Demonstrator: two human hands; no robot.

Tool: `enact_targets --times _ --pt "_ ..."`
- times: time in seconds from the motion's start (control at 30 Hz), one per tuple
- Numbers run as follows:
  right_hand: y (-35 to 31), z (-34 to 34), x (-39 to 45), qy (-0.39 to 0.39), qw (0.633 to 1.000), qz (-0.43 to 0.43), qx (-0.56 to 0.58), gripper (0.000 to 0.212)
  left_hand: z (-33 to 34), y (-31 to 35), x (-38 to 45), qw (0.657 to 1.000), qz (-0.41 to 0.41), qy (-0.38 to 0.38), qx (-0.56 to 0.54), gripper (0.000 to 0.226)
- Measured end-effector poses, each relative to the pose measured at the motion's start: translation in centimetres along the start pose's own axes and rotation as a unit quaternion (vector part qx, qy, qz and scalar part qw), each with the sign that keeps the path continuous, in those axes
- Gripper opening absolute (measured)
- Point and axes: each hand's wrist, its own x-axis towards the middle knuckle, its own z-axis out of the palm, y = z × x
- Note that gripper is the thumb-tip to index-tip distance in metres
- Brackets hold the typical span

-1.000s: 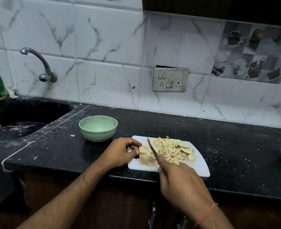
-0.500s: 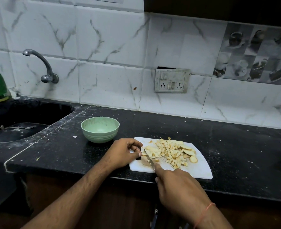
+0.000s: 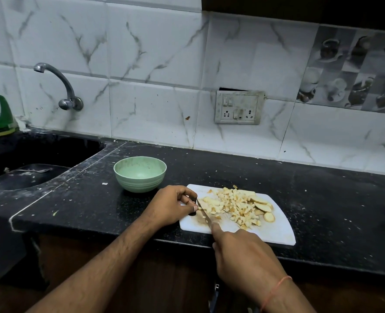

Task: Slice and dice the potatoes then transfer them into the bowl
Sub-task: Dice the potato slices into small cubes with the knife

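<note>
The potatoes (image 3: pixel 233 205) lie as a heap of pale dice spread across the middle of the white cutting board (image 3: pixel 275 231), with a few uncut slices (image 3: pixel 262 205) left at the heap's right edge, their long sides running roughly from far-left to near-right. The knife (image 3: pixel 204 212) lies low against the board at the heap's left margin, its long axis running from the right hand (image 3: pixel 243 258) at the near edge up and leftward to a tip beside the left hand (image 3: pixel 171 205); the diced pile thus sits just to the right of the blade. The right hand's grip is clamped on the knife handle, forefinger stretched along the spine. The left hand's fingers are curled at the board's left end, thumb tip near the blade; whether they pinch a potato piece I cannot tell. The green bowl (image 3: pixel 140 173) stands upright on the black tabletop (image 3: pixel 78 199), just beyond the board's left corner, nearer the left hand. Dicing looks nearly done, judging by the few slices remaining; the bowl holds nothing yet.
</note>
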Motion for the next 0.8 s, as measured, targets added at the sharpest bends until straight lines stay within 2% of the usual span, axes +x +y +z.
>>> enact_targets --times 0.27,0.47,0.6,0.7,0.8 --pt "2.1 -2.5 -1.2 -0.003 0.999 -0.039 0.013 0.051 0.0 -0.3 0.1 1.0 -0.01 -0.012 -0.027 0.025" --pt "5.7 -2.5 -1.0 0.077 0.996 -0.032 0.03 0.049 0.0 -0.2 -0.1 1.0 0.0 -0.007 -0.025 0.024" --pt "8.4 -1.7 1.0 0.151 0.985 -0.039 0.075 0.042 0.2 -0.4 0.0 0.999 -0.001 0.054 -0.003 0.019" --pt "10.5 -1.0 2.7 0.222 0.967 -0.038 0.121 0.038 0.2 -0.8 0.2 0.995 -0.016 0.093 0.044 0.018" --pt "12.7 0.4 3.8 0.249 0.943 -0.043 0.217 0.037 0.4 -0.7 0.5 0.99 -0.009 0.071 0.12 0.012"
